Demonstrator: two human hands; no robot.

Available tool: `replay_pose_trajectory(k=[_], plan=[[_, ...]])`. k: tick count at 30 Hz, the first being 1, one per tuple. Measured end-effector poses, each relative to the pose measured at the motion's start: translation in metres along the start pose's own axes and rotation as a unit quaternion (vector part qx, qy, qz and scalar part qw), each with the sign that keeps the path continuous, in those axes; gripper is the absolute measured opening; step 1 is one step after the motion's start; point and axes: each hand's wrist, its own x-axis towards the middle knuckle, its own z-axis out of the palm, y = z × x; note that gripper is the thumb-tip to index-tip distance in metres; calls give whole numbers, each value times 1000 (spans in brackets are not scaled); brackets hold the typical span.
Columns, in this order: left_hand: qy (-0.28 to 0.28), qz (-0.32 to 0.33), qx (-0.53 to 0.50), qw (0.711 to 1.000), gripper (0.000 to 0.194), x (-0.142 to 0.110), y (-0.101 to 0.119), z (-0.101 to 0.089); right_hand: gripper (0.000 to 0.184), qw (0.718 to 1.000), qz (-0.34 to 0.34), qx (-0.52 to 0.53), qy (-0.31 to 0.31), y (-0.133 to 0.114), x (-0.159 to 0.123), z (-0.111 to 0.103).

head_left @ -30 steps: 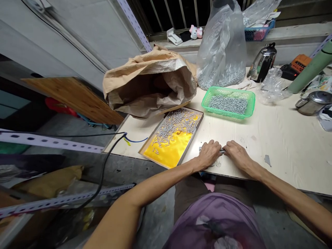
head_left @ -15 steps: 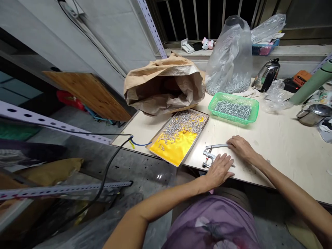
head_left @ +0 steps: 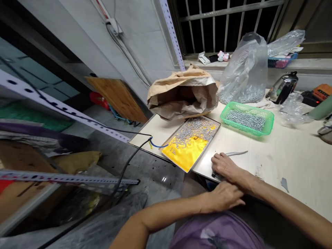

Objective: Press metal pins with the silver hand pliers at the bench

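Note:
My right hand (head_left: 225,166) is closed over the head of a metal hand plier at the table's front edge. One grey handle of the plier (head_left: 237,153) sticks out to the right beyond the fingers; most of the tool is covered. My left hand (head_left: 223,197) is closer to my body, below the table edge and beside the right wrist. Its fingers are curled, and what they hold, if anything, is hidden. Left of the hands lies a shallow tray (head_left: 199,155) with a yellow lining and many small metal pins (head_left: 190,131).
Behind are a green plastic basket (head_left: 269,128) of metal pins, an open brown paper bag (head_left: 158,95) and a clear plastic bag (head_left: 241,76). A kettle (head_left: 284,86) stands at the back right. A small grey piece (head_left: 284,184) lies on the table (head_left: 298,155). Cables (head_left: 124,166) cross the left corner.
My right hand has moved left from the plier's handle end to its head. My left hand has come off the plier and down toward my body. The view has shifted.

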Motion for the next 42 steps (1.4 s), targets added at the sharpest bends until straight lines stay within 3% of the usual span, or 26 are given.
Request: replay_pose_trajectory(k=[4, 7, 9, 11, 13, 17, 20, 23, 26, 29, 32, 35, 38, 42], plan=[[39, -32, 34, 998, 25, -32, -25, -41, 15, 999, -14, 1, 47, -2, 11, 19], [78, -91, 77, 990, 27, -42, -69, -79, 13, 978, -3, 64, 199, 6, 9, 13], [95, -202, 160, 962, 24, -42, -102, -101, 16, 943, 25, 94, 317, 20, 2, -5], [47, -279, 208, 936, 21, -37, -131, -115, 15, 907, 70, 95, 404, 46, -8, -30], [-21, -302, 234, 924, 20, -32, -150, -122, 14, 883, 135, 60, 445, 77, -19, -53], [-98, -260, 269, 922, 18, -26, -164, -125, 25, 882, 260, -39, 391, 120, -43, -67], [-130, -214, 273, 929, 15, -26, -167, -126, 29, 902, 268, -17, 337, 107, -54, -48], [-137, -175, 252, 942, 15, -27, -170, -130, 27, 935, 212, 73, 273, 65, -60, -20], [-61, -180, 188, 964, 16, -26, -159, -131, 26, 949, 185, 151, 206, 23, -66, 3], [31, -255, 9, 966, 12, -19, -127, -121, 20, 950, 190, 179, 173, -2, -73, 19], [8, -346, -233, 909, 13, -11, -89, -100, 16, 951, 208, 158, 166, -11, -79, 27], [-42, -413, -369, 831, 12, -2, -65, -78, 17, 948, 233, 134, 168, -14, -83, 33], [-48, -467, -400, 787, 10, 4, -60, -66, 16, 946, 243, 122, 178, -17, -84, 36], [-60, -516, -385, 763, 9, 9, -61, -63, 17, 943, 248, 121, 186, -20, -84, 39]])
